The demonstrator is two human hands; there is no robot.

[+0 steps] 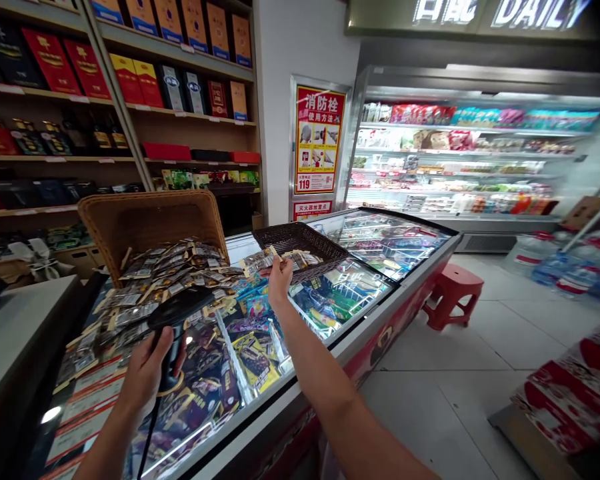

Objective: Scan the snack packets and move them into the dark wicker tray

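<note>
My left hand (153,363) is wrapped round the handle of a black barcode scanner (183,310) with a cord hanging down. My right hand (279,277) pinches a small clear snack packet (257,262) at the near left edge of a dark woven tray (325,243). A few similar packets lie in that tray. Left of it, a tan wicker basket (153,208) rests tipped on its side, and a heap of packets (175,267) spills from it over the glass top of a chest freezer (300,387). Wrapped ice creams show under the glass.
Shelves of boxed bottles (180,87) rise behind at the left. A red plastic stool (455,293) stands on the tiled floor right of the freezer. Farther right are water jugs (575,273) and stacked red-and-white cartons (575,393). A lit refrigerated display (460,160) lines the back.
</note>
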